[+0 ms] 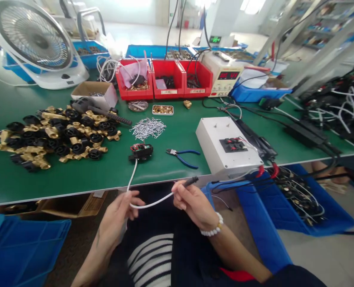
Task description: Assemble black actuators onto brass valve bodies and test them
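Observation:
A white cable [155,204] runs from a small black module [141,152] on the green table down over the front edge and across between my hands. My left hand [120,211] is closed round the cable near the table edge. My right hand [191,201] pinches the cable's far end, just behind its black plug [190,181], which points up and right. The module's upper side shows red wires and a circuit board. Blue-handled cutting pliers [184,156] lie to its right. Behind the module is a heap of silver pins [148,128].
Brass fittings with black knobs [57,133] are piled at left. A grey box with switches [227,145] stands at right. Red bins [167,91], a power supply [221,75] and a fan [33,38] stand behind. Blue crates [308,199] sit below at right.

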`<act>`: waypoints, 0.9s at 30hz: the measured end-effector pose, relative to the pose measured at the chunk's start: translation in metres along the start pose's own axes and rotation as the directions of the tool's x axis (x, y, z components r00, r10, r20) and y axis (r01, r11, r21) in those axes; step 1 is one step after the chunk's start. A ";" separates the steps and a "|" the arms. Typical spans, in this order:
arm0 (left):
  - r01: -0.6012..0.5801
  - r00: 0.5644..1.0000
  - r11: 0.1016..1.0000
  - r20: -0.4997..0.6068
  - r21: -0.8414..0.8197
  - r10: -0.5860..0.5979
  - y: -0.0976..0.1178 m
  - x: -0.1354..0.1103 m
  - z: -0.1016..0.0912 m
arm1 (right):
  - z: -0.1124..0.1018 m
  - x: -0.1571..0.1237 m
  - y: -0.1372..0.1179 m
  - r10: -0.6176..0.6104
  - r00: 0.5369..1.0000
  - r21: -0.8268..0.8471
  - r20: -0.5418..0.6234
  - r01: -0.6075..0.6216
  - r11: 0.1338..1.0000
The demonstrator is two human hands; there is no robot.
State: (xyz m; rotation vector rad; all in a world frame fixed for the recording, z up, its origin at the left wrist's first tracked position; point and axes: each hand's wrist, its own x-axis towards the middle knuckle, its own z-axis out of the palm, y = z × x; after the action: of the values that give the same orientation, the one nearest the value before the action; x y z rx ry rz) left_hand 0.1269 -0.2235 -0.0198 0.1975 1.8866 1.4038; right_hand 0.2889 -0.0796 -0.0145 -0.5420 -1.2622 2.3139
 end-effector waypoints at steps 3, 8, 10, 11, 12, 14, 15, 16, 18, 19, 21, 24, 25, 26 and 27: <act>-0.290 0.809 0.834 -0.345 0.469 0.476 0.004 0.000 0.000 | -0.001 0.001 -0.004 -0.059 0.997 -0.070 -0.040 0.056 0.996; -0.818 0.496 0.361 0.232 0.447 0.837 0.030 -0.013 0.043 | 0.007 -0.005 -0.002 -0.021 0.997 -0.040 0.069 0.024 0.999; -0.883 0.459 0.353 0.406 0.310 0.790 0.039 -0.016 0.061 | 0.006 -0.010 -0.003 0.020 0.987 0.095 0.159 -0.035 0.995; -0.888 0.457 0.372 0.430 0.270 0.778 0.043 -0.016 0.068 | 0.002 -0.013 -0.004 0.052 0.981 0.142 0.187 -0.079 0.987; -0.884 0.467 0.394 0.432 0.252 0.771 0.045 -0.017 0.073 | -0.004 -0.017 -0.005 0.098 0.980 0.151 0.172 -0.124 0.981; -0.872 0.490 0.428 0.414 0.239 0.767 0.047 -0.019 0.076 | -0.027 -0.024 -0.008 0.175 0.982 0.099 -0.071 -0.168 0.981; -0.869 0.495 0.436 0.417 0.234 0.762 0.047 -0.020 0.076 | -0.043 -0.027 -0.010 0.175 0.948 0.056 -0.265 -0.166 0.985; -0.867 0.499 0.445 0.428 0.226 0.754 0.047 -0.022 0.075 | -0.062 -0.030 -0.011 0.124 0.859 0.017 -0.498 -0.133 0.991; -0.868 0.494 0.451 0.455 0.209 0.740 0.044 -0.025 0.073 | -0.102 -0.035 -0.013 -0.007 0.691 -0.050 -0.723 -0.042 0.998; -0.867 0.494 0.452 0.464 0.207 0.735 0.043 -0.026 0.073 | -0.122 -0.035 -0.014 -0.064 0.618 -0.086 -0.783 -0.006 0.996; -0.862 0.503 0.459 0.475 0.215 0.722 0.041 -0.028 0.073 | -0.157 -0.034 -0.015 -0.137 0.509 -0.144 -0.850 0.026 0.989; -0.864 0.502 0.446 0.470 0.235 0.726 0.042 -0.030 0.075 | -0.188 -0.023 -0.011 -0.142 0.474 -0.167 -0.869 -0.010 0.986; -0.867 0.497 0.438 0.468 0.237 0.731 0.043 -0.030 0.076 | -0.192 -0.018 -0.007 -0.120 0.498 -0.160 -0.859 -0.039 0.986; -0.871 0.491 0.431 0.467 0.237 0.735 0.044 -0.031 0.077 | -0.193 -0.012 -0.001 -0.090 0.534 -0.152 -0.840 -0.073 0.986; -0.874 0.485 0.424 0.466 0.235 0.740 0.045 -0.031 0.077 | -0.190 -0.006 0.006 -0.058 0.577 -0.147 -0.815 -0.108 0.983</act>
State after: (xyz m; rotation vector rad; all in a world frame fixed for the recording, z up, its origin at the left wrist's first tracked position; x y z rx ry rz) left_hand 0.1853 -0.1647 0.0260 1.7074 1.8645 1.3352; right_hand 0.3941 0.0432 -0.1153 -1.4965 -0.9563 1.5642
